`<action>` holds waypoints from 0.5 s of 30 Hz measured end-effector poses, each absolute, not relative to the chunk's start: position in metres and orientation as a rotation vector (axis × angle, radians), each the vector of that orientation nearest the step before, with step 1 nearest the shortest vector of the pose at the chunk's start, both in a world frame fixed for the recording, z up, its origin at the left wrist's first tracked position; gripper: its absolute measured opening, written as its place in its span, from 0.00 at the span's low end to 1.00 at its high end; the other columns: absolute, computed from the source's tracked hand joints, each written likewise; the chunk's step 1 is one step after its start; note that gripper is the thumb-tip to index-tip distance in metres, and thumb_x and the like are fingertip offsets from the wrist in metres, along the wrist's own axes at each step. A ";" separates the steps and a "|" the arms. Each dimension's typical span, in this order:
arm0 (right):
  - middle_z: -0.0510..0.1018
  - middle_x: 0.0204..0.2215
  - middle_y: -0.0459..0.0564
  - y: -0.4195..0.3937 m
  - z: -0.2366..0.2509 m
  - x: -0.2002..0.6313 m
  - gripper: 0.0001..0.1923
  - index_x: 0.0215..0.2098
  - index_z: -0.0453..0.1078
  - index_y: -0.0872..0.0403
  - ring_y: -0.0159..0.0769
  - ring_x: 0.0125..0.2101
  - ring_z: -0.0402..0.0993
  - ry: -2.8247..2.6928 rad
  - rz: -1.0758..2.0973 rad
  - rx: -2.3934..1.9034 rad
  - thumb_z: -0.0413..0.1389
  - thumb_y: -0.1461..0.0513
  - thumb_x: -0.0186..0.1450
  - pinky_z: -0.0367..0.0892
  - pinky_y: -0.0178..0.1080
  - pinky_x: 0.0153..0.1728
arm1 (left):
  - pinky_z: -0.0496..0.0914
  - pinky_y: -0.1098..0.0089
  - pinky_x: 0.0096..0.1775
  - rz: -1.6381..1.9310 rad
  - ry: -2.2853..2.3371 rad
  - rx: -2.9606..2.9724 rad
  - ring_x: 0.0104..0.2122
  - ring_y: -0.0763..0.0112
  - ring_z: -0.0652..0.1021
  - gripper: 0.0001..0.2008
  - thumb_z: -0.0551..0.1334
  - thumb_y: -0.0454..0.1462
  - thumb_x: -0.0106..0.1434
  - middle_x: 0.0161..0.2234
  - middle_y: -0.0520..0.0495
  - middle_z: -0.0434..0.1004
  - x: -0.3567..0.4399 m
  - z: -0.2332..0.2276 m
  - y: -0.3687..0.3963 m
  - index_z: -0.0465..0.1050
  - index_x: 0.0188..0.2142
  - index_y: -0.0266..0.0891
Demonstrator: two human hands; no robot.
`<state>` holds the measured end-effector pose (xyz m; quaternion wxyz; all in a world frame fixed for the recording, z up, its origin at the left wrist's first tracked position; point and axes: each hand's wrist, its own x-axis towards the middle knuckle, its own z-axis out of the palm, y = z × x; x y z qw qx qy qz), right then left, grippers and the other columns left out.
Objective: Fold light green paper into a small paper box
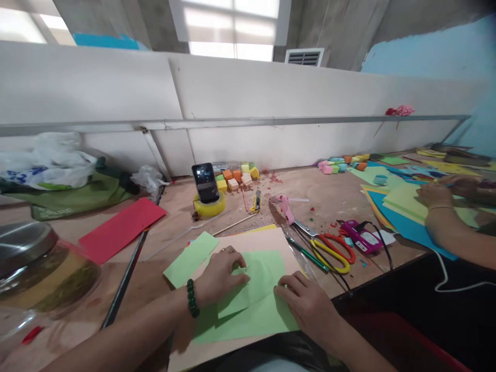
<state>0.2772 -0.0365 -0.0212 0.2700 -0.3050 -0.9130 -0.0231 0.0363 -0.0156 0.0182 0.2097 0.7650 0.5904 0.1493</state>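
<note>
The green paper [253,294] lies on a beige sheet [271,240] on the table [341,206], one flap already folded over. The left hand [222,276] presses the fold, fingers curled; the right hand [306,305] rests flat, pinning the edge. Further folds seem left.

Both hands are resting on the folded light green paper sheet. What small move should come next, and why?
Probably press the crease flat: the left hand pins a folded flap of the light green paper sheet, and the right hand rests flat on its lower edge. The flap looks slightly raised along the fold, so a right fingertip sliding along it seems the natural move.
</note>
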 end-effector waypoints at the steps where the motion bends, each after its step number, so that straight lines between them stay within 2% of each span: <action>1: 0.76 0.31 0.51 -0.037 -0.022 0.278 0.13 0.36 0.71 0.54 0.38 0.29 0.67 -2.455 -0.042 -0.816 0.47 0.72 0.63 0.66 0.39 0.28 | 0.67 0.65 0.38 0.447 1.619 2.133 0.35 0.65 0.74 0.04 0.67 0.34 0.53 0.33 0.49 0.73 0.036 0.021 -0.015 0.75 0.31 0.39; 3: 0.76 0.34 0.52 -0.037 -0.020 0.280 0.14 0.41 0.69 0.54 0.38 0.32 0.70 -2.398 0.026 -0.818 0.46 0.71 0.65 0.70 0.39 0.31 | 0.67 0.64 0.40 0.565 1.578 2.190 0.36 0.65 0.74 0.03 0.67 0.32 0.53 0.33 0.48 0.73 0.035 0.032 -0.018 0.75 0.28 0.40; 5: 0.75 0.40 0.56 -0.036 -0.014 0.283 0.15 0.51 0.65 0.55 0.40 0.39 0.72 -2.268 0.049 -0.836 0.47 0.68 0.66 0.73 0.41 0.37 | 0.66 0.62 0.43 0.731 1.521 2.319 0.38 0.64 0.74 0.04 0.66 0.32 0.56 0.35 0.48 0.74 0.033 0.049 -0.024 0.75 0.26 0.41; 8: 0.72 0.47 0.62 -0.031 0.001 0.285 0.25 0.59 0.57 0.56 0.47 0.49 0.70 -2.073 -0.121 -0.804 0.54 0.62 0.65 0.72 0.47 0.45 | 0.63 0.60 0.45 0.916 1.409 2.647 0.40 0.64 0.71 0.09 0.59 0.33 0.62 0.39 0.47 0.74 0.028 0.067 -0.037 0.74 0.27 0.43; 10: 0.72 0.48 0.61 -0.026 0.010 0.280 0.25 0.59 0.58 0.54 0.47 0.51 0.69 -2.070 -0.256 -0.725 0.56 0.62 0.64 0.70 0.49 0.48 | 0.61 0.61 0.44 0.992 1.293 2.872 0.38 0.66 0.71 0.12 0.56 0.30 0.64 0.37 0.48 0.75 0.025 0.067 -0.045 0.73 0.27 0.43; 13: 0.76 0.47 0.57 -0.018 0.014 0.265 0.15 0.50 0.67 0.53 0.43 0.52 0.69 -2.357 -0.306 -0.532 0.51 0.67 0.65 0.67 0.49 0.51 | 0.59 0.62 0.46 0.876 1.163 3.086 0.37 0.69 0.71 0.12 0.54 0.27 0.64 0.34 0.51 0.76 0.018 0.045 -0.051 0.71 0.30 0.43; 15: 0.78 0.45 0.55 -0.011 0.010 0.253 0.10 0.42 0.71 0.54 0.41 0.51 0.70 -2.526 -0.238 -0.391 0.52 0.69 0.65 0.69 0.47 0.50 | 0.58 0.63 0.47 0.766 1.169 3.107 0.36 0.70 0.71 0.11 0.54 0.27 0.64 0.33 0.52 0.76 0.013 0.028 -0.054 0.70 0.30 0.43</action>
